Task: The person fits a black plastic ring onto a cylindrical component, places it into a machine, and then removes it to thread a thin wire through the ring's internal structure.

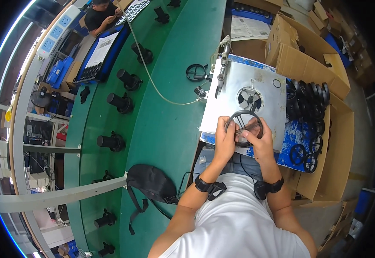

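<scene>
Gripping a black ring-shaped fan guard [244, 124] from both sides, the left hand [225, 139] and the right hand [260, 142] are seen in the head view just above the person's lap, at the near edge of a metal fixture plate [265, 92]. The guard is pinched by the left hand at its left rim, with the fingers curled over the edge; the right rim is held by the right hand, whose thumb lies across the spokes. Neither hand is released, and both are clenched on the same part.

The ring is held nearly flat, its face turned up, so that it lies between the two hands, equally near to each. Directly beyond the fingertips, further from the body, a round fan opening [249, 98] is set in the plate; the guard and this opening are near each other but apart.

To the right of the right hand, more black guards [310, 103] are stacked in a cardboard box [338, 142]. To the left of the left hand, the green table [170, 129] carries a black pouch [151, 182].
</scene>
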A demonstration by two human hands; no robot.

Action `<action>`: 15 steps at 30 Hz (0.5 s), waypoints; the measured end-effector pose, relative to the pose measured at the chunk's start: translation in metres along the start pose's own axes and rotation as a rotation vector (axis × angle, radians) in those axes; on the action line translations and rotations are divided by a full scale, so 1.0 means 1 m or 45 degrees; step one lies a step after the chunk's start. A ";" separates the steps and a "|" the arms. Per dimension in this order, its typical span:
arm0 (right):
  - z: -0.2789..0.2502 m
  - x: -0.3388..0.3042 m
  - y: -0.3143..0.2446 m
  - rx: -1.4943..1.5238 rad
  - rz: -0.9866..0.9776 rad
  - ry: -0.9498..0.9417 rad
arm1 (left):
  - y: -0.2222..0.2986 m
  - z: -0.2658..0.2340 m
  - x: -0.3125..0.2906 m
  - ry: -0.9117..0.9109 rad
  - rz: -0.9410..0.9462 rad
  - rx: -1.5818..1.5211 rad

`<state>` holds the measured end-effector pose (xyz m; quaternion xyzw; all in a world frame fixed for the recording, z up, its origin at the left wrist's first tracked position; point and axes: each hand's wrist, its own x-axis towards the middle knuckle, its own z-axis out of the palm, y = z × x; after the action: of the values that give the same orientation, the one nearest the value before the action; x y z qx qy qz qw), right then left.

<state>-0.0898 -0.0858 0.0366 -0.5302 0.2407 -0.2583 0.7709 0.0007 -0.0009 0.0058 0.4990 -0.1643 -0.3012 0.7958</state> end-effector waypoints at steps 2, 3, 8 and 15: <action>-0.002 0.002 0.008 0.074 -0.031 0.129 | -0.004 0.004 0.000 0.004 0.016 0.072; -0.005 0.002 0.009 0.073 -0.037 0.130 | -0.005 0.005 -0.002 0.015 0.030 0.147; -0.009 0.009 0.004 -0.015 -0.032 0.224 | 0.006 0.008 -0.001 -0.119 0.215 0.522; -0.025 0.022 0.019 -0.131 -0.191 0.155 | 0.032 0.016 0.044 -0.351 0.259 1.058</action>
<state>-0.0865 -0.1114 0.0083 -0.5691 0.2596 -0.3342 0.7050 0.0353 -0.0296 0.0398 0.7129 -0.4240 -0.1934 0.5240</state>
